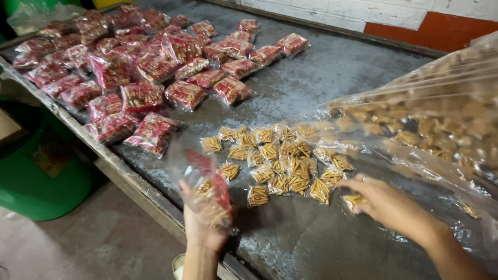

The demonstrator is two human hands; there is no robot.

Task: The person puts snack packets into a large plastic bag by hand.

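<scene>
My left hand (201, 224) holds up a clear plastic bag with a red label (205, 188), partly filled with small yellow snack packets. My right hand (378, 200) rests on the grey metal table (327, 74) and pinches one small packet (353, 200) at the mouth of a large clear plastic sack (461, 123) full of the same packets. A loose pile of small packets (277, 161) lies on the table between my hands.
Several filled red-labelled bags (136, 66) are heaped at the table's far left. A green drum (24, 181) stands on the floor left of the table. A white and red wall (404, 9) runs behind the table.
</scene>
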